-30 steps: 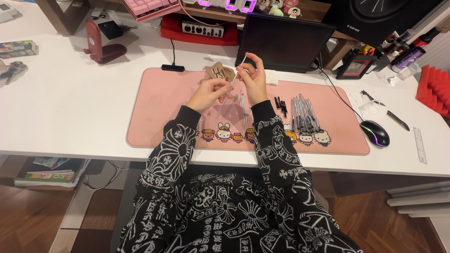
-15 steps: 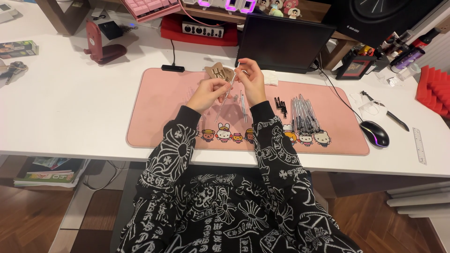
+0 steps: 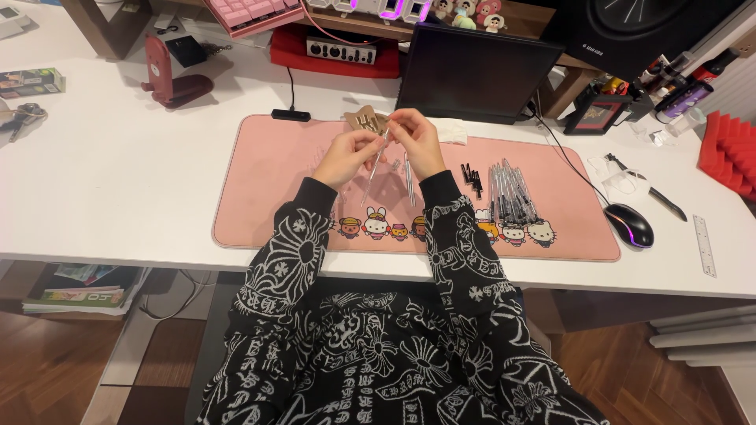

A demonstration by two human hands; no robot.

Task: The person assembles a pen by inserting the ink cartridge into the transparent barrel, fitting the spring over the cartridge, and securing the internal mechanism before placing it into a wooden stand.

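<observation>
Both hands raised above the pink desk mat (image 3: 276,197), toward its far edge, close together at the middle of the tabletop (image 3: 118,181). Left hand (image 3: 350,156) pinched on the upper part of a thin clear pen barrel (image 3: 373,169); right hand (image 3: 417,142) closed with fingertips meeting the same barrel at its top end, just beside the left fingertips. Long axis of the barrel steeply tilted: top end up between the two hands, lower end slanting down and toward the near-left, hanging free above the mat. Both hands about equally near the top end; only the left alongside the shaft. A second thin rod (image 3: 409,179), near upright, below the right hand; whether held or lying on the mat, cannot tell. Small tan pouch (image 3: 366,121) just behind the hands at the mat's far edge. Row of finished pens (image 3: 510,195) well apart on the right part of the mat, long axes running far to near, with a few short black parts (image 3: 471,178) between them and the hands. Mouse (image 3: 628,225) past the mat's right edge.
</observation>
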